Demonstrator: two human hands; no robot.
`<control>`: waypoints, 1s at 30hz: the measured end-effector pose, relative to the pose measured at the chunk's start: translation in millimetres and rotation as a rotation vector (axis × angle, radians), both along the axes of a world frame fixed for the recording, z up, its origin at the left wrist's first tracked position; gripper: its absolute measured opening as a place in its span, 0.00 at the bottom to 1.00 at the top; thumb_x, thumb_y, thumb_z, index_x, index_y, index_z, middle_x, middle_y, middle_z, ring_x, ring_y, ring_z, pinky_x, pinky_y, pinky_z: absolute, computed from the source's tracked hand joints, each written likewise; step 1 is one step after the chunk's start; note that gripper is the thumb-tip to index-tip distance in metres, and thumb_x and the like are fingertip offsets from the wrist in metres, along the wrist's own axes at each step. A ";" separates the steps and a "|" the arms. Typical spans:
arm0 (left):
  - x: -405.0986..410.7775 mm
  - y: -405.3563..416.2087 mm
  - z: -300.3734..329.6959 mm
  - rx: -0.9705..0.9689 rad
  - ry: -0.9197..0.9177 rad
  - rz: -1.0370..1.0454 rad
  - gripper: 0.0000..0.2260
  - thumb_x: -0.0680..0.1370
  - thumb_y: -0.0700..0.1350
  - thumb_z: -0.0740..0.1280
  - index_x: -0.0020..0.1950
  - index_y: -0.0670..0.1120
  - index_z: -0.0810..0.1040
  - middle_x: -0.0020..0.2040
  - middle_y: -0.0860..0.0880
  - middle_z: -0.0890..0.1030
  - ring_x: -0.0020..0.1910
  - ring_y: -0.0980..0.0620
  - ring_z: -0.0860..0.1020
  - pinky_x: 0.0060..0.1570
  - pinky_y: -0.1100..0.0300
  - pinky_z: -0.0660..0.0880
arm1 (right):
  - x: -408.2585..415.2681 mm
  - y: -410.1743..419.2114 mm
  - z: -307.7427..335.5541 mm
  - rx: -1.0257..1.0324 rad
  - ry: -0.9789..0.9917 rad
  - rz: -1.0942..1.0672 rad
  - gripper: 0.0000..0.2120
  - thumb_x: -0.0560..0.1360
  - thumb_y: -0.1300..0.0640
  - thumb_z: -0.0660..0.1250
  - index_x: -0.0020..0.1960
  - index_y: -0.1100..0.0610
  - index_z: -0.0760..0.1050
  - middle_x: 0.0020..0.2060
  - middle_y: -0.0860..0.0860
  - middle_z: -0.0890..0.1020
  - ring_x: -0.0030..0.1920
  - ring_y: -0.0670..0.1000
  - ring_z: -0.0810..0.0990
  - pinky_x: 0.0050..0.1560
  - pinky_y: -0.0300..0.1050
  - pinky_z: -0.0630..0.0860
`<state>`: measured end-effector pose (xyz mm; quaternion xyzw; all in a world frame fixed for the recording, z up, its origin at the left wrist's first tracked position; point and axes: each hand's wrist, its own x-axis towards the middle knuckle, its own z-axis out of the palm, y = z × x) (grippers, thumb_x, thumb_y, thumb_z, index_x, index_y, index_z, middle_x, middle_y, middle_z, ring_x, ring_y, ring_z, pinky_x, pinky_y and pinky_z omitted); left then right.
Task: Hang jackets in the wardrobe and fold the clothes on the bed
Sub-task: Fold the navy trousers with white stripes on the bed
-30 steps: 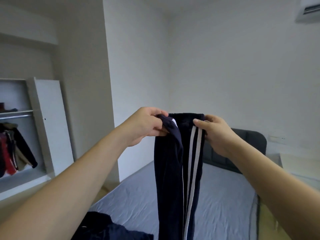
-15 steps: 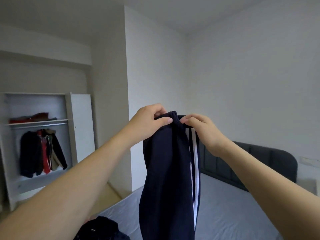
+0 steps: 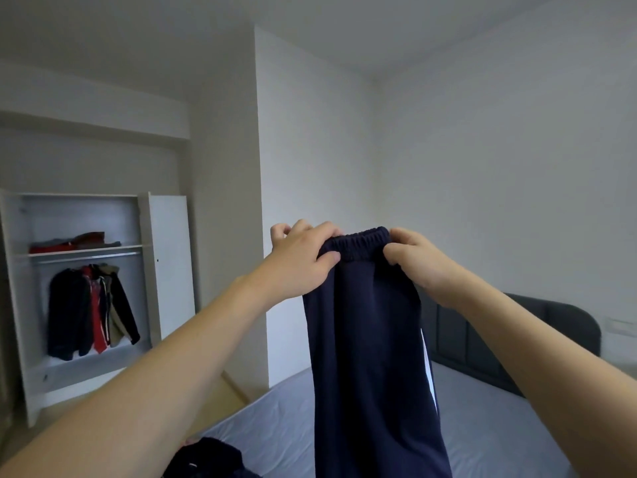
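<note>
Both hands, left (image 3: 299,260) and right (image 3: 418,262), pinch the navy trousers' (image 3: 370,357) waistband, legs hanging straight down.

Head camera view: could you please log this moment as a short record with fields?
held item: dark navy track trousers with elastic waistband, hanging down
left hand: grips waistband's left end
right hand: pinches waistband's right end
below: grey-sheeted bed, dark garment heap at its near edge
wardrobe: white open wardrobe, jackets hanging on its rail
</note>
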<state>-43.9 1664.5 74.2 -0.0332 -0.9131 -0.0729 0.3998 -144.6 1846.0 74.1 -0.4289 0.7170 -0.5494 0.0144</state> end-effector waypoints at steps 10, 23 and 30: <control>28.9 -66.0 -96.2 1.097 -0.369 -0.250 0.27 0.70 0.58 0.72 0.66 0.52 0.73 0.64 0.54 0.77 0.65 0.53 0.72 0.64 0.53 0.67 | 29.4 -50.5 -52.0 0.028 -0.099 0.056 0.06 0.71 0.62 0.65 0.47 0.58 0.72 0.38 0.53 0.77 0.39 0.52 0.77 0.39 0.46 0.75; 15.8 -121.2 -136.4 1.170 -0.041 -0.141 0.11 0.81 0.51 0.65 0.47 0.44 0.80 0.38 0.50 0.79 0.35 0.54 0.75 0.36 0.61 0.71 | 54.8 -118.0 -113.7 -0.446 -0.453 0.064 0.12 0.73 0.68 0.64 0.49 0.53 0.69 0.42 0.52 0.79 0.37 0.50 0.78 0.34 0.43 0.77; -122.2 -77.2 -194.2 0.908 -0.337 -0.002 0.12 0.81 0.53 0.62 0.50 0.46 0.79 0.40 0.52 0.78 0.37 0.53 0.74 0.40 0.58 0.70 | -68.1 -62.0 -205.1 -0.492 -0.623 -0.194 0.18 0.72 0.65 0.67 0.60 0.58 0.72 0.52 0.56 0.81 0.47 0.51 0.80 0.47 0.47 0.78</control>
